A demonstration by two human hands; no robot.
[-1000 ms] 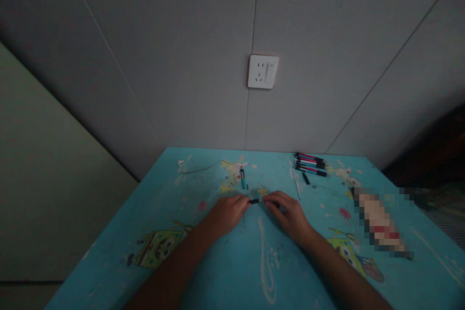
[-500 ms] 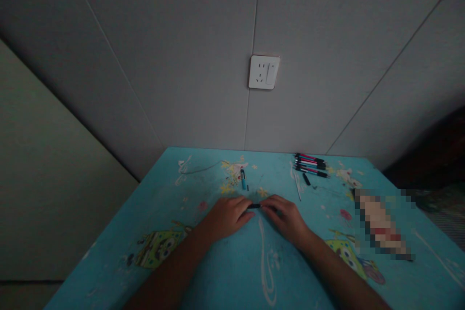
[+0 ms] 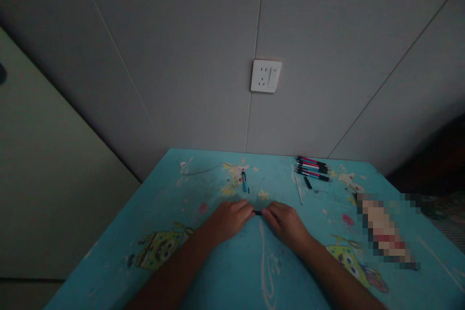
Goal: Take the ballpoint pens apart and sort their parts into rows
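Observation:
Between my two hands, just above the table, is a short black pen part (image 3: 257,212). My left hand (image 3: 231,218) pinches its left end, and my right hand (image 3: 285,220) grips its right end. The fingers hide both ends of it. Beyond my left hand lies a blue pen barrel with a black clip (image 3: 244,182). Beside the barrel is a tiny dark piece (image 3: 249,190). Past my right hand are a thin white refill (image 3: 299,191) and a short black piece (image 3: 308,183).
A row of several assembled pens (image 3: 312,168) lies at the back right of the blue patterned tabletop (image 3: 203,169). A pixelated flat item (image 3: 385,230) lies at the right. Behind the table rises a grey wall with a white socket (image 3: 266,76).
Both hands have drawn a little closer together, and less of the black pen part shows between them. The view has shifted slightly. The other pieces lie where they were.

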